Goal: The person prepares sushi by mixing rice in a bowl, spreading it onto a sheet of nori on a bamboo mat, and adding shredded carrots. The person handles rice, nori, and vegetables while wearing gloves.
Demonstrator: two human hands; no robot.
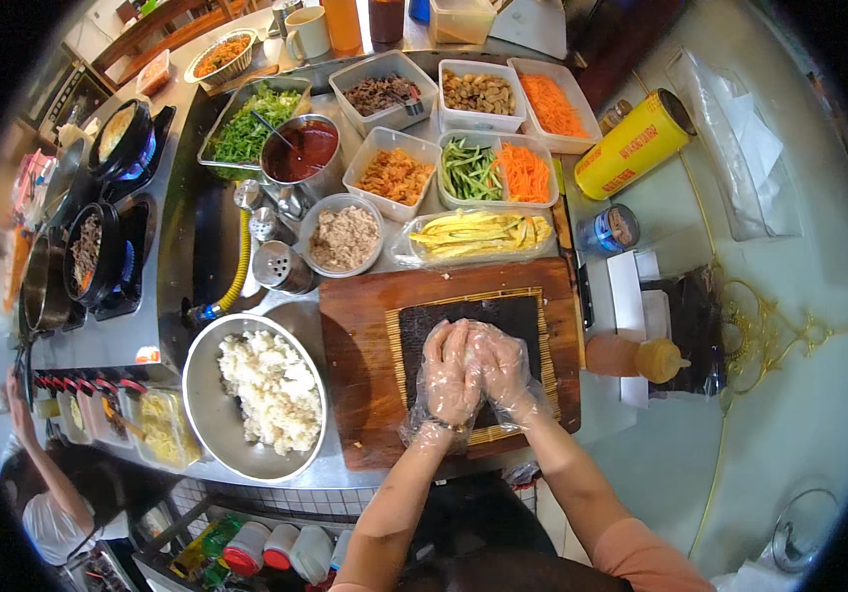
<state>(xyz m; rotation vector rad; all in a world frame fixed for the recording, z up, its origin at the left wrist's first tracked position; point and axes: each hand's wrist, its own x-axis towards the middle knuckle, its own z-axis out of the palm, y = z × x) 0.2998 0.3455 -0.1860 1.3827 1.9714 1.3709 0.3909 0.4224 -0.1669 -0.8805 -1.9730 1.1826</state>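
Both hands wear clear plastic gloves and meet over a dark seaweed sheet, which lies on a bamboo rolling mat on a wooden cutting board. My left hand and my right hand are cupped together with curved fingers. A little white shows between them, but what they enclose is mostly hidden. To the left of the board stands a metal bowl of white cooked rice. Just beyond the board lie yellow egg strips in a clear-wrapped tray.
Containers of shredded carrot, cucumber strips and greens stand behind, beside a metal pot of red sauce. A squeeze bottle lies right. Black pans sit over lit burners at left, where another person's arm shows.
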